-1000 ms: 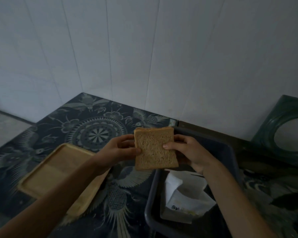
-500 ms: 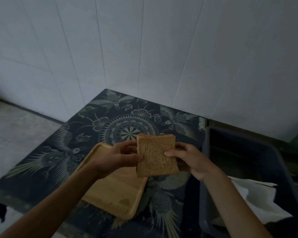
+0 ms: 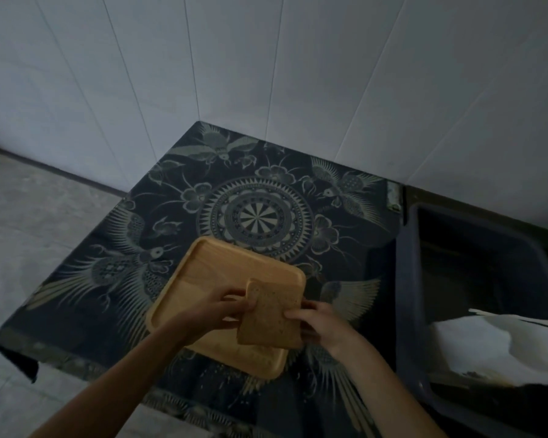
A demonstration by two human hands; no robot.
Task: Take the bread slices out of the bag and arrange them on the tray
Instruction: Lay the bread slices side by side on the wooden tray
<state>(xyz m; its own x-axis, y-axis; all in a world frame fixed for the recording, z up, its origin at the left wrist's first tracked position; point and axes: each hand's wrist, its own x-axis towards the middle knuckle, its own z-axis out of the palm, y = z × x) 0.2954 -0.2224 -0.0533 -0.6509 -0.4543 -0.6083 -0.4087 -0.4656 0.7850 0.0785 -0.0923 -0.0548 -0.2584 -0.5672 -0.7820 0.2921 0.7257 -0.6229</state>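
Note:
I hold brown bread [image 3: 271, 316] between both hands, tilted, just above the right part of the wooden tray [image 3: 203, 279]. It looks like more than one slice pressed together. My left hand [image 3: 222, 314] grips its left edge with thumb in front. My right hand [image 3: 320, 327] grips its right edge. The tray lies on the patterned dark tablecloth and nothing rests on its visible surface. The white bread bag [image 3: 494, 346] lies crumpled inside the dark bin at the right.
A dark plastic bin [image 3: 408, 279] stands to the right of the table. The table, covered by a bird-and-mandala cloth [image 3: 260, 213], sits in a corner of white tiled walls. Grey floor lies beyond the table's left edge.
Both hands have carried the bread leftward and down from near the bin to over the tray. The view has swung left, so the bin sits farther right.

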